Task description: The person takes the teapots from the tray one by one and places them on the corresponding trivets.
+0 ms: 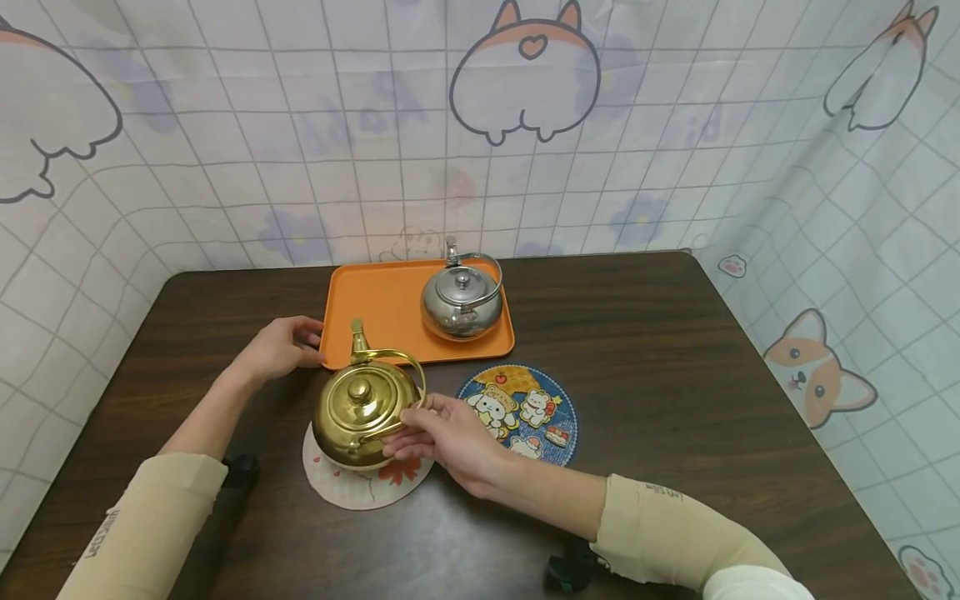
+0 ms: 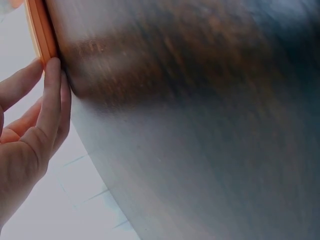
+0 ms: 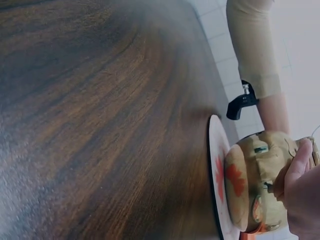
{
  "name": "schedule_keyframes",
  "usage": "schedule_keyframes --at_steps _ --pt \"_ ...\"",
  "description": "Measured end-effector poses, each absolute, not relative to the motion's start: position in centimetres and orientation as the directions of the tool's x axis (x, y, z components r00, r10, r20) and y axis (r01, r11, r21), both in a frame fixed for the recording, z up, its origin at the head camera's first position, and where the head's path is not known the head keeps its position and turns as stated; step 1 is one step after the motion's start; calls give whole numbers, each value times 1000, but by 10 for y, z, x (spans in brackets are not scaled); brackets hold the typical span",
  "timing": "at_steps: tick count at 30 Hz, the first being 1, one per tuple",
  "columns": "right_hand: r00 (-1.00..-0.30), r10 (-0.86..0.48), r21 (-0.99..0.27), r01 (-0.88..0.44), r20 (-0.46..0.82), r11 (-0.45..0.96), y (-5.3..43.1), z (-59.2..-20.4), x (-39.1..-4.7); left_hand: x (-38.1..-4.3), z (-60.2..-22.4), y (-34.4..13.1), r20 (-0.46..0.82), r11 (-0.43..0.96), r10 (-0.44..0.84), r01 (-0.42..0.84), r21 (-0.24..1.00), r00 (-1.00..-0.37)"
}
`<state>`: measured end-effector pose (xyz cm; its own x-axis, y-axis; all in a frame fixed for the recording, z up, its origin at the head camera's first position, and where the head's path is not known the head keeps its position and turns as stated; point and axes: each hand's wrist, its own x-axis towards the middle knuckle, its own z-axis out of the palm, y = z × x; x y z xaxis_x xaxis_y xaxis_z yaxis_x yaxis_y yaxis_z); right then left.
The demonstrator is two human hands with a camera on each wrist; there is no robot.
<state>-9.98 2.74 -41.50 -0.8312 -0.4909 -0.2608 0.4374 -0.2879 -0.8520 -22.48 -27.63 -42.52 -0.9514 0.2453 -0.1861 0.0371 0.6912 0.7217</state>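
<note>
My right hand (image 1: 453, 437) grips the lower end of the curved handle on a shiny gold teapot (image 1: 366, 421). The pot is close over a round white mat with red flowers (image 1: 360, 497); in the right wrist view, its base (image 3: 236, 185) mirrors a red flower. At the left end of an orange tray (image 1: 375, 300), my left hand (image 1: 281, 348) pinches the rim near the front corner, thumb and fingertips on either side of the edge (image 2: 42, 30) in the left wrist view. A silver teapot (image 1: 462, 307) stands on the tray's right half.
Right of the gold teapot lies a round blue mat (image 1: 555, 433) with cartoon animals, partly behind my right hand. The dark wooden table (image 1: 660, 400) extends far to the right. A patterned white curtain (image 1: 375, 167) hangs along the back and sides.
</note>
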Motion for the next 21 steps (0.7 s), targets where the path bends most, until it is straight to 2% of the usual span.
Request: schedule_keyframes --at_steps 21 --pt "-814 -516 -839 460 -268 -290 27 -416 -94 -224 -425 -276 -215 694 239 12 720 -947"
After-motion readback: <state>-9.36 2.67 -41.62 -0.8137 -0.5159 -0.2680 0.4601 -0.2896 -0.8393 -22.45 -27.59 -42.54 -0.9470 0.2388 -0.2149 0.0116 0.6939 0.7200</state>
